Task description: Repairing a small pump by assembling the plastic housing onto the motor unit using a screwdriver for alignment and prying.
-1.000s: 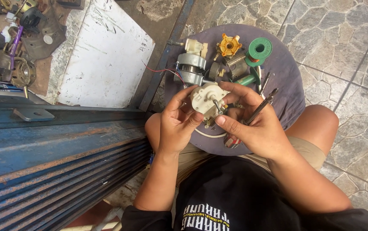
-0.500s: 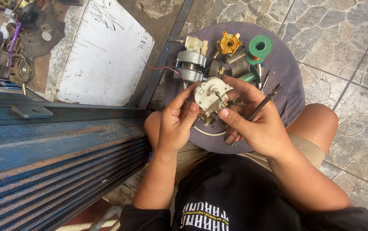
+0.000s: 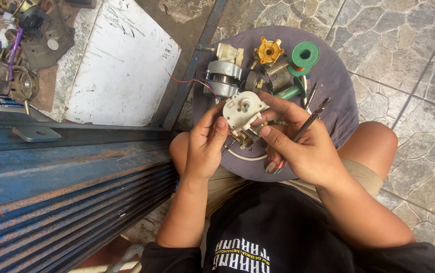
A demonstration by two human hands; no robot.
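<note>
I have turned the small white gearbox (image 3: 244,107) since a moment ago, so its flat face with the shaft hole now looks up at me. My left hand (image 3: 205,146) pinches its near edge; my right hand (image 3: 306,146) grips the far side with a screwdriver (image 3: 309,119) tucked along the fingers, above the round purple stool (image 3: 340,86).
</note>
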